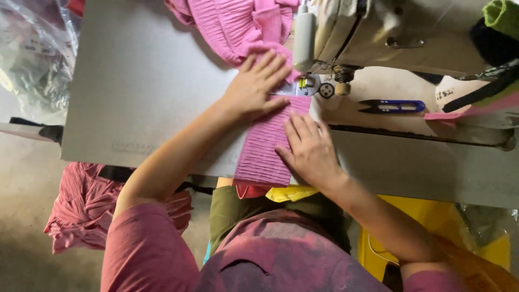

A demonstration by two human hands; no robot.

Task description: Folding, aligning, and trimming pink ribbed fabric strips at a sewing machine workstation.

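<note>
A strip of pink crinkled fabric (267, 146) lies on the grey sewing table (146, 81) and runs under the needle area of a cream sewing machine (378, 32). My left hand (257, 84) lies flat on the fabric just left of the presser foot (303, 84), fingers spread. My right hand (308, 148) presses flat on the fabric's right edge nearer to me. The rest of the pink fabric (238, 21) is bunched behind the machine.
Blue-handled thread snips (392, 106) lie on the machine bed to the right. A pile of pink cloth (86, 205) hangs below the table's left side. A yellow object (432, 216) sits under the table at the right. Clear plastic bags (32, 48) lie at far left.
</note>
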